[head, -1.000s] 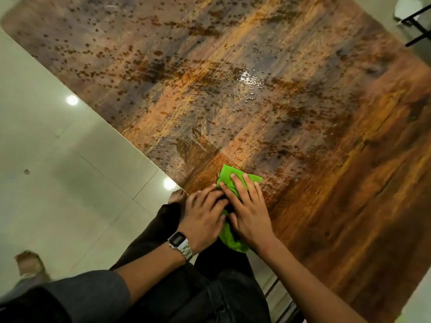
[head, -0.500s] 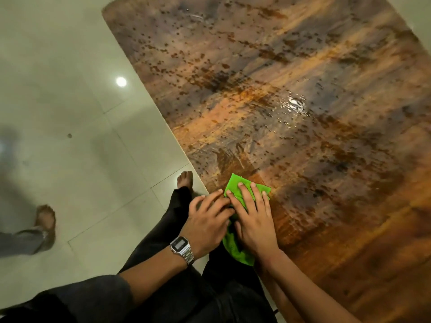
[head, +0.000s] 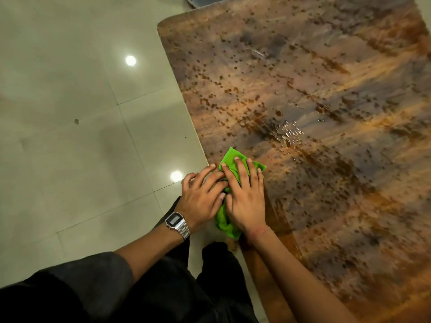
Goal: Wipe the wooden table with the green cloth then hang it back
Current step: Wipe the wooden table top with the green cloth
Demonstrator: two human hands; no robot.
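The green cloth (head: 231, 160) lies bunched at the near left edge of the wooden table (head: 326, 113), partly hanging over that edge. My right hand (head: 245, 197) presses flat on the cloth with straight, spread fingers. My left hand (head: 201, 194), a silver watch on its wrist, lies beside it with its fingers over the cloth's left part and against the right hand. Most of the cloth is hidden under both hands. The tabletop is glossy and speckled with many droplets and wet streaks.
Pale glossy floor tiles (head: 81, 136) fill the left side, with two ceiling-light reflections. My dark trousers (head: 186, 287) stand close to the table's edge. The table's far left corner (head: 161, 26) is in view, with a dark object just beyond it.
Both hands and the cloth have slid along the table's left edge toward its far corner. The view has swung, showing more floor. The other person's foot at the left is gone from view.
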